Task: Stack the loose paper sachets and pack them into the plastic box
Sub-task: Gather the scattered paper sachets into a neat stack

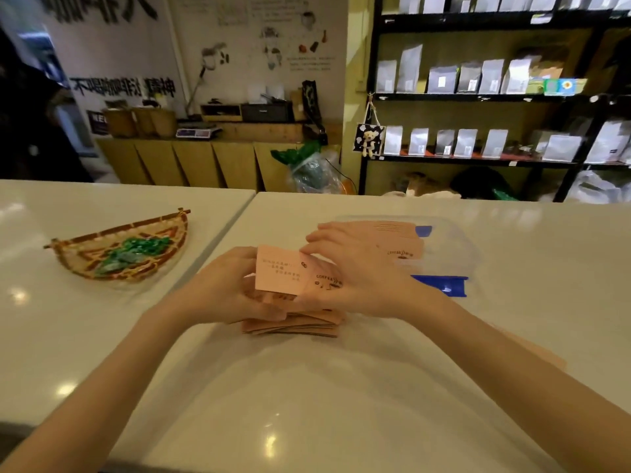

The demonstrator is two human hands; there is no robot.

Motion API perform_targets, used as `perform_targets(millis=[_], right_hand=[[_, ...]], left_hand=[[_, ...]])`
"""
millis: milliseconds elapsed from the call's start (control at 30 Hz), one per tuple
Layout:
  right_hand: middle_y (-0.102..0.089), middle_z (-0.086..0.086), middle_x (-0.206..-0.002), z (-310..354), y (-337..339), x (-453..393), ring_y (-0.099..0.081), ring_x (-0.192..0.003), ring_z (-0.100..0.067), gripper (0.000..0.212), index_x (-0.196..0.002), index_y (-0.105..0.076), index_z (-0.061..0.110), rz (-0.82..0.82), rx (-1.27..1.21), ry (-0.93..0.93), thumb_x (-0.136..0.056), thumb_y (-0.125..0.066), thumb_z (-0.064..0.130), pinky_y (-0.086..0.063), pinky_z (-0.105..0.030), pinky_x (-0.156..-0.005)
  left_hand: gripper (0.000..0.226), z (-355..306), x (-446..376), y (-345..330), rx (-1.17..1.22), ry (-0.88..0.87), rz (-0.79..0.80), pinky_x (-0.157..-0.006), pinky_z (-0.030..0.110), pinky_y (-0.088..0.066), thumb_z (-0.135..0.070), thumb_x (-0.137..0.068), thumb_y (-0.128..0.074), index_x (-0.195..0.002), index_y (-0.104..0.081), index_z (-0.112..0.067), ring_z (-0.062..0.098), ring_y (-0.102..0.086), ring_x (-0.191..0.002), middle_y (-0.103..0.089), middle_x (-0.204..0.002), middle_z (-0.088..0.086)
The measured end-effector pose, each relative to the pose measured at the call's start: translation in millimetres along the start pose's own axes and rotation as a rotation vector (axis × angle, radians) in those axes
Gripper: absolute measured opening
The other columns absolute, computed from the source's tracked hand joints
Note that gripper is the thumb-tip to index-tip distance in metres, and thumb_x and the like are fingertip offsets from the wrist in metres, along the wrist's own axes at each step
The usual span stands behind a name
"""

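While both hands (225, 285) (355, 271) hold them, pink sachets (278, 276) read "COFFEE".

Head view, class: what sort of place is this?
Probably a coffee shop: black shelves lined with sealed grey bags, a weighing scale on the back counter, and pink sachets printed "COFFEE".

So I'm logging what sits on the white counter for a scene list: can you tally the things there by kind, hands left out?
Pink paper sachet stacks: 1, a pile between both hands; sachet number too blurred to tell
Clear plastic boxes with blue clips: 1, pink sachets inside
Woven baskets: 1, holding green items
Total: 3 things
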State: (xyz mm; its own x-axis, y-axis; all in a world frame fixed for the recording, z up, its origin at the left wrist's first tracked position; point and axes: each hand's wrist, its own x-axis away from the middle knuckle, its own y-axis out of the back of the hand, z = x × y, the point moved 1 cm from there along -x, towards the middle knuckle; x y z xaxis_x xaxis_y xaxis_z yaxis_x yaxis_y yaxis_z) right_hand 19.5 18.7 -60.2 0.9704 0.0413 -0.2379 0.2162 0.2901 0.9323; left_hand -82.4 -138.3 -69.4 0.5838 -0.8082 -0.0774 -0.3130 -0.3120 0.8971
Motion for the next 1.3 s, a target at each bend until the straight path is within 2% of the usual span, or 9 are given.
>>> perform_targets(millis=[100,200,367,567,667,833,1100,1233,1300], right_hand=[[-0.033,0.004,-0.146,1,-11,-8,-0.016,-0.137,-0.013,0.072,-0.132,-0.039,0.025,0.027,0.053,0.013,-0.072,-0.056,0.061,-0.013,-0.032,-0.111],[-0.032,0.002,-0.146,0,-18,-12,-0.015,-0.137,-0.015,0.072,-0.132,-0.038,0.024,0.033,0.070,0.003,-0.073,-0.054,0.062,-0.012,-0.034,-0.111],[-0.030,0.002,-0.148,-3,-24,-12,-0.013,-0.138,-0.016,0.071,-0.132,-0.040,0.023,0.056,0.133,0.001,-0.075,-0.046,0.065,-0.009,-0.036,-0.112],[-0.025,0.003,-0.150,-4,-33,-12,-0.008,-0.139,-0.015,0.069,-0.133,-0.039,0.025,0.064,0.126,-0.009,-0.077,-0.042,0.065,-0.004,-0.037,-0.113],[-0.021,0.001,-0.152,-6,-35,-10,-0.003,-0.141,-0.016,0.071,-0.134,-0.037,0.024,0.101,0.168,0.007,-0.078,-0.037,0.067,0.008,-0.035,-0.112],[-0.011,0.000,-0.155,-8,-33,-6,0.005,-0.141,-0.014,0.077,-0.138,-0.030,0.023,0.119,0.206,0.039,-0.077,-0.034,0.069,0.019,-0.029,-0.103],[-0.025,0.008,-0.151,-31,4,29,-0.008,-0.139,-0.007,0.063,-0.134,-0.036,0.031,-0.038,0.057,-0.013,-0.080,-0.043,0.062,-0.009,-0.034,-0.113],[-0.037,0.011,-0.142,-47,28,57,-0.019,-0.131,-0.003,0.059,-0.129,-0.041,0.030,-0.177,0.047,0.006,-0.078,-0.052,0.057,-0.016,-0.022,-0.108],[-0.040,0.012,-0.139,-56,40,76,-0.022,-0.127,0.000,0.059,-0.128,-0.041,0.031,-0.201,0.026,-0.047,-0.076,-0.056,0.055,-0.017,-0.016,-0.104]], left_hand=[[0.055,1,-3,-5,0.130,0.009,0.001,-0.063,-0.003,-0.037,-0.030,-0.058,-0.080,-0.091,-0.041,-0.049,-0.010,-0.044,-0.079,-0.038,-0.087,-0.031],[0.056,6,-6,-13,0.231,-0.009,0.020,-0.064,0.000,-0.039,-0.028,-0.057,-0.081,-0.082,-0.038,-0.054,-0.012,-0.047,-0.079,-0.043,-0.088,-0.030],[0.058,22,-10,-22,0.269,0.063,0.031,-0.073,0.013,-0.040,-0.044,-0.054,-0.079,-0.099,-0.043,-0.048,0.003,-0.048,-0.095,-0.048,-0.097,-0.026],[0.110,32,-9,-25,0.238,0.183,0.032,-0.099,0.037,-0.044,-0.062,-0.038,-0.072,-0.134,-0.026,-0.035,0.017,-0.040,-0.123,-0.039,-0.139,-0.008],[0.106,33,-7,-27,0.219,0.158,0.016,-0.097,0.036,-0.045,-0.059,-0.046,-0.074,-0.135,-0.023,-0.035,0.018,-0.039,-0.125,-0.040,-0.137,-0.008],[0.088,29,-6,-26,0.152,0.070,0.000,-0.098,0.030,-0.039,-0.072,-0.042,-0.062,-0.122,-0.043,-0.040,0.003,-0.033,-0.114,-0.039,-0.122,-0.020],[0.047,-39,-12,-27,0.285,-0.177,-0.222,-0.086,0.009,-0.031,-0.046,-0.073,-0.059,-0.118,-0.048,-0.038,-0.007,-0.041,-0.108,-0.046,-0.120,-0.022],[0.044,-85,-24,-41,0.278,-0.369,-0.142,-0.089,0.005,-0.032,-0.042,-0.082,-0.052,-0.121,-0.033,-0.048,-0.013,-0.037,-0.112,-0.041,-0.120,-0.030],[0.052,-102,-33,-48,0.247,-0.432,-0.088,-0.100,0.015,-0.033,-0.048,-0.081,-0.049,-0.130,-0.030,-0.040,-0.006,-0.035,-0.120,-0.038,-0.134,-0.022]])
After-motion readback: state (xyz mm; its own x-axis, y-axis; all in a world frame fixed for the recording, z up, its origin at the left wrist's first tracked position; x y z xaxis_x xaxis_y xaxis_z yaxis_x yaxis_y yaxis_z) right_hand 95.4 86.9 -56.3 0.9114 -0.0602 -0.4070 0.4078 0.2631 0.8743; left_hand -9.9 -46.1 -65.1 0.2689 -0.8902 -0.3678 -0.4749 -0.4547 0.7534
